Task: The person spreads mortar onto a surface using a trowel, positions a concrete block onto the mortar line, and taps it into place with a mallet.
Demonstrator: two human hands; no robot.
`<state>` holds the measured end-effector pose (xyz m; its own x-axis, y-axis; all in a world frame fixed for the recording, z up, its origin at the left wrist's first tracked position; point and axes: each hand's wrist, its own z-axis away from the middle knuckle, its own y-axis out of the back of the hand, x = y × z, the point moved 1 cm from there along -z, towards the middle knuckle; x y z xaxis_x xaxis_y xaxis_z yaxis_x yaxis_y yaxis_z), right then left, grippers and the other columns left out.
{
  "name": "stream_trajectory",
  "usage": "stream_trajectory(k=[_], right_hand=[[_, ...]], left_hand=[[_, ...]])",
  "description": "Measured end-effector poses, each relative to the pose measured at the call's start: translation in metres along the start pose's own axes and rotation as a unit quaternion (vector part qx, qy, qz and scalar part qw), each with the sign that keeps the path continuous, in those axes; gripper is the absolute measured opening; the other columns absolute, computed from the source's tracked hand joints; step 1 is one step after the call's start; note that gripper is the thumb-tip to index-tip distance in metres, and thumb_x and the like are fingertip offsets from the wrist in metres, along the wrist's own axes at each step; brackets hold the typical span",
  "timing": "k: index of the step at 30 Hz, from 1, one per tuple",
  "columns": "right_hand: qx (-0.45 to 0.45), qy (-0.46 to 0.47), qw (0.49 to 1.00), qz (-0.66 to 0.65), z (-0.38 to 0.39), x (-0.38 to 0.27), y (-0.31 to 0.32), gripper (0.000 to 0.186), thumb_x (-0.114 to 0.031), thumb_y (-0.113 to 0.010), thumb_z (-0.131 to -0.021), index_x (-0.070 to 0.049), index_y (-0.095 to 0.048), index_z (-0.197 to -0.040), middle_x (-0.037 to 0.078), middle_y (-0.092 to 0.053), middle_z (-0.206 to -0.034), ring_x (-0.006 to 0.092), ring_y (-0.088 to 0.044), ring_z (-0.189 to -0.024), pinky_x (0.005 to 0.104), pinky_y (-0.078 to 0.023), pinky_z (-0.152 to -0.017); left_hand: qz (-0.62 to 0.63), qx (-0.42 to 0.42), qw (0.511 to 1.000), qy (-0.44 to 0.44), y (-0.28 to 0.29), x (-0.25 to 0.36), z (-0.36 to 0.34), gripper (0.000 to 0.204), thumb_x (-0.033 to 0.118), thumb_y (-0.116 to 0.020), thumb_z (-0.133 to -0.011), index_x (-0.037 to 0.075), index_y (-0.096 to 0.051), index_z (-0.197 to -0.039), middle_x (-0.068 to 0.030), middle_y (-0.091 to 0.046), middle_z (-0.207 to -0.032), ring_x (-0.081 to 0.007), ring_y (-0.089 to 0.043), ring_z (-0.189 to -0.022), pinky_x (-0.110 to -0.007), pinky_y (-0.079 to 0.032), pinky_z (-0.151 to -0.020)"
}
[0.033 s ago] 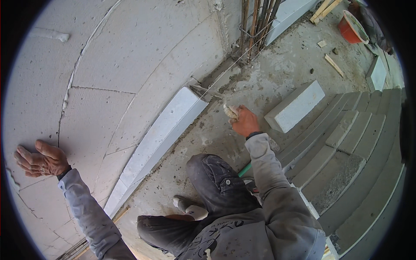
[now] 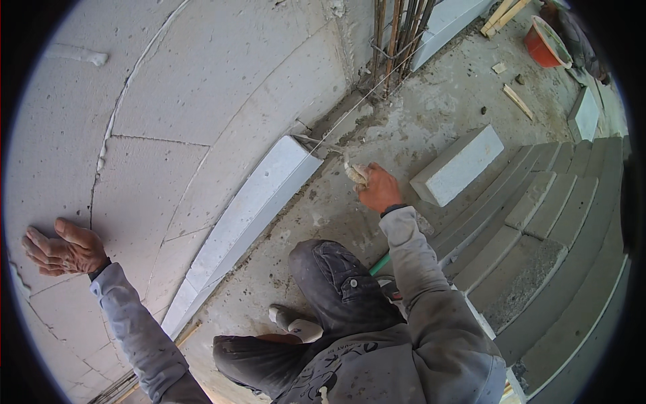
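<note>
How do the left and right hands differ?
The left hand is open, its fingers extended against the block wall; the right hand is curled shut.
The left hand holds nothing visible; the right hand grips a pale-handled tool.
The left hand is at the wall, the right hand over the floor.
Shared: dark cuffs.

Rebars [image 2: 402,42] and loose block [image 2: 459,165] flank open floor [image 2: 437,108] beyond the right grip [image 2: 381,188].

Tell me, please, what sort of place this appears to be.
Probably a building site: bare metal bars stand beside an unfinished-looking block wall, and a loose pale block lies on the rough floor.
</note>
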<state>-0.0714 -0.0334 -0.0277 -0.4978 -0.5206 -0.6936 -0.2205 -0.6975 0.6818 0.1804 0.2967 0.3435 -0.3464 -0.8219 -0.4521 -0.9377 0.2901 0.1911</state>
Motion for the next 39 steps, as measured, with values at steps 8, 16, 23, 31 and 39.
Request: stream_trajectory(k=[8, 16, 23, 31, 39], right_hand=[[0.05, 0.035, 0.998, 0.021, 0.061, 0.028, -0.018, 0.053, -0.014, -0.071, -0.071, -0.01, -0.061, -0.123, 0.019, -0.059, -0.105, 0.0391, -0.06, -0.095, 0.0451, -0.049, -0.084], [-0.004, -0.072, 0.997, -0.016, 0.046, 0.034, -0.021, 0.047, -0.016, -0.071, -0.071, -0.009, -0.064, -0.117, 0.022, -0.059, -0.117, 0.0405, -0.058, -0.105, 0.0433, -0.047, -0.09], [-0.01, -0.045, 0.997, 0.058, 0.012, 0.033, -0.033, 0.043, -0.014, -0.069, -0.071, -0.009, -0.065, -0.114, 0.018, -0.061, -0.106, 0.0372, -0.06, -0.099, 0.0431, -0.049, -0.086], [-0.026, -0.097, 0.995, -0.015, 0.05, 0.057, -0.039, 0.052, -0.02, -0.072, -0.071, -0.005, -0.062, -0.12, 0.025, -0.057, -0.123, 0.0387, -0.054, -0.117, 0.0417, -0.044, -0.098], [0.051, -0.041, 0.998, 0.025, 0.007, 0.048, -0.066, 0.048, -0.019, -0.069, -0.073, 0.002, -0.061, -0.116, 0.027, -0.057, -0.12, 0.0405, -0.059, -0.106, 0.043, -0.048, -0.092]], left_hand=[[0.005, 0.003, 1.0, -0.019, 0.001, -0.001, -0.001, 0.063, 0.059, -0.037, -0.094, 0.018, -0.038, -0.142, -0.0096, -0.036, -0.146, -0.0301, -0.024, -0.139, -0.057, -0.007, -0.11], [-0.008, 0.016, 0.999, -0.032, 0.002, -0.01, -0.004, 0.06, 0.056, -0.039, -0.094, 0.017, -0.04, -0.139, -0.0088, -0.039, -0.144, -0.0302, -0.027, -0.138, -0.057, -0.011, -0.109], [-0.006, 0.011, 1.0, -0.019, -0.002, -0.006, 0.005, 0.061, 0.057, -0.04, -0.093, 0.017, -0.039, -0.14, -0.0073, -0.039, -0.144, -0.0314, -0.026, -0.138, -0.058, -0.01, -0.109], [-0.003, 0.001, 0.999, -0.038, -0.002, -0.016, 0.0, 0.065, 0.058, -0.04, -0.094, 0.013, -0.039, -0.14, -0.0126, -0.04, -0.14, -0.0293, -0.028, -0.134, -0.055, -0.012, -0.107], [0.006, -0.014, 0.998, -0.066, -0.002, -0.003, -0.005, 0.064, 0.057, -0.039, -0.095, 0.01, -0.037, -0.139, -0.0154, -0.04, -0.136, -0.0281, -0.031, -0.13, -0.053, -0.014, -0.105]])
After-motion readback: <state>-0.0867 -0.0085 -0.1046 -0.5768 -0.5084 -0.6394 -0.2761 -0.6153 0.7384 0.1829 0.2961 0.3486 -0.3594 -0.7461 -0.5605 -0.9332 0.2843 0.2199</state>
